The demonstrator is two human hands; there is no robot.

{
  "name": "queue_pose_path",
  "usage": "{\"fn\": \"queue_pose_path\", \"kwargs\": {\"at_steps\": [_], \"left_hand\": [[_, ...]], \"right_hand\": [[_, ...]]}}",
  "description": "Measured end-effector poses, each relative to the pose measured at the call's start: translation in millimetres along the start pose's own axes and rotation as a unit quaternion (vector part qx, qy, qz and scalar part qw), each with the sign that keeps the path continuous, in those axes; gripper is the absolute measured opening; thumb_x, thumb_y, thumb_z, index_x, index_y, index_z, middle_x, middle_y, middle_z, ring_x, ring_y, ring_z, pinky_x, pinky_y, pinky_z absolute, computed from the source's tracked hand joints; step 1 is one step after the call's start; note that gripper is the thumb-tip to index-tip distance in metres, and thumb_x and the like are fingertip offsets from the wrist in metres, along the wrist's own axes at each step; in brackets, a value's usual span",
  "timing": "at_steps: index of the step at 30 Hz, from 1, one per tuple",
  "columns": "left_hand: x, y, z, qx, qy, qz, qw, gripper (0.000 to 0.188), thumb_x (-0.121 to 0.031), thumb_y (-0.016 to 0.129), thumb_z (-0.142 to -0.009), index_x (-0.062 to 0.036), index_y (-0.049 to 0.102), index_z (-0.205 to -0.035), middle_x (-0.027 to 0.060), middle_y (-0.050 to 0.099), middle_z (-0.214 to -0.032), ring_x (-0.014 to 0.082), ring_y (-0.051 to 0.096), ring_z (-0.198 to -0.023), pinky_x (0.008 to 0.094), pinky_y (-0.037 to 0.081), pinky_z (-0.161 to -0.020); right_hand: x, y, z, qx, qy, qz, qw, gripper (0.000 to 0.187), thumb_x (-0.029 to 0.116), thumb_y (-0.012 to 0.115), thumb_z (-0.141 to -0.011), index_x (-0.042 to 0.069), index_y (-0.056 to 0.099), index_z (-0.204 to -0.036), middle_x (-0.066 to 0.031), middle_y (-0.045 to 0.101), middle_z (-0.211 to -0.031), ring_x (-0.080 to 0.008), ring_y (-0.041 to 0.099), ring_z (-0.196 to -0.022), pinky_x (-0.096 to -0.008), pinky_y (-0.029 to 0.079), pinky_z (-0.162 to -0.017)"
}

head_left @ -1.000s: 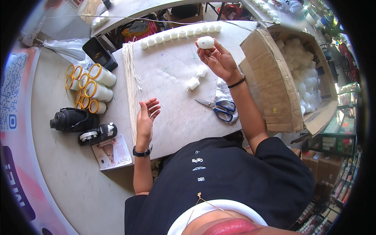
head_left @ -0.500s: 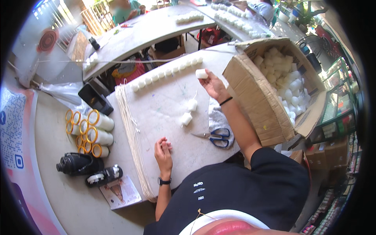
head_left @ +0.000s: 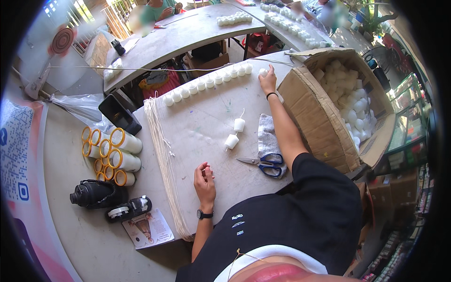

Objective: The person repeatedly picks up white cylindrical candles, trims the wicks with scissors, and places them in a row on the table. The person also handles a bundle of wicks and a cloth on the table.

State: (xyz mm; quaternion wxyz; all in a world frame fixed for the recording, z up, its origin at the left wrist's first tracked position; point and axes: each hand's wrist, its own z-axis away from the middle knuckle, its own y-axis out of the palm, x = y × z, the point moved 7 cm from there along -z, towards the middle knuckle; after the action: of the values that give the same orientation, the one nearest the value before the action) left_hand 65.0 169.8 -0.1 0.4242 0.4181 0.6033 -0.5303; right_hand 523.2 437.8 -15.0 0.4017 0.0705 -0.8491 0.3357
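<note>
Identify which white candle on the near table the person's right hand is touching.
The candle at the right end of the row: the right hand is on it, while no hand touches the row's other candles or the two loose ones.

The head camera's wide fisheye looks steeply down and forward from close above the wearer's shirt, with the near table below it and the far table toward the upper edge.

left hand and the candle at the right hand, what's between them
In the head view, two loose white candles sit on the tabletop between the left hand and the candle at the right hand.
</note>
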Motion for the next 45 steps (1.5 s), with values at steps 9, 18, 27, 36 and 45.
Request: {"fn": "queue_pose_path", "kwargs": {"at_steps": [9, 18, 27, 36, 45], "left_hand": [[2.6, 0.0, 0.8, 0.000, -0.011, -0.009, 1.000, 0.032, -0.025, 0.052, -0.104, 0.0023, 0.060, -0.117, 0.0103, 0.067, -0.101, 0.0138, 0.064, -0.081, 0.0269, 0.055, -0.066], [1.0, 4.8, -2.7, 0.012, -0.021, -0.023, 0.999, 0.032, -0.025, 0.053, -0.103, 0.0025, 0.061, -0.116, 0.0115, 0.067, -0.102, 0.0146, 0.064, -0.081, 0.0277, 0.055, -0.067], [-46.3, 30.1, -18.6, 0.042, 0.060, -0.233, 0.970, 0.042, -0.022, 0.064, -0.094, -0.0005, 0.054, -0.129, 0.0185, 0.055, -0.123, 0.0345, 0.057, -0.109, 0.0435, 0.048, -0.093], [-41.7, 98.4, -52.4, 0.159, 0.194, -0.192, 0.949, 0.057, -0.019, 0.071, -0.086, -0.0085, 0.050, -0.139, 0.0191, 0.054, -0.126, 0.0386, 0.051, -0.115, 0.0463, 0.041, -0.102], [-33.8, 91.6, -56.5, 0.190, 0.095, -0.111, 0.971, 0.058, -0.014, 0.074, -0.083, -0.0063, 0.053, -0.136, 0.0160, 0.060, -0.114, 0.0277, 0.061, -0.098, 0.0362, 0.052, -0.081]], "right_hand": [[-4.7, 24.2, -22.1, 0.095, -0.003, -0.084, 0.992, 0.082, 0.011, 0.074, -0.078, 0.005, 0.030, -0.147, -0.0201, 0.070, -0.106, -0.0358, 0.069, -0.098, -0.0423, 0.054, -0.088], [-8.8, 35.1, -34.7, 0.137, -0.021, -0.081, 0.987, 0.092, 0.010, 0.073, -0.078, 0.003, 0.018, -0.152, -0.0224, 0.067, -0.115, -0.0378, 0.067, -0.104, -0.0434, 0.053, -0.090], [151.7, -76.9, 138.4, 0.263, -0.190, 0.072, 0.943, 0.052, 0.026, 0.074, -0.083, 0.003, 0.058, -0.126, -0.0236, 0.058, -0.118, -0.0422, 0.053, -0.113, -0.0473, 0.045, -0.096], [156.6, -110.8, 263.2, 0.414, -0.167, -0.073, 0.892, 0.049, 0.011, 0.064, -0.087, -0.002, 0.051, -0.132, -0.0293, 0.056, -0.119, -0.0455, 0.057, -0.107, -0.0487, 0.047, -0.093], [135.0, -84.2, 265.8, 0.420, -0.069, -0.164, 0.890, 0.036, 0.007, 0.054, -0.090, -0.007, 0.061, -0.122, -0.0256, 0.061, -0.117, -0.0400, 0.059, -0.108, -0.0426, 0.047, -0.097]]}}
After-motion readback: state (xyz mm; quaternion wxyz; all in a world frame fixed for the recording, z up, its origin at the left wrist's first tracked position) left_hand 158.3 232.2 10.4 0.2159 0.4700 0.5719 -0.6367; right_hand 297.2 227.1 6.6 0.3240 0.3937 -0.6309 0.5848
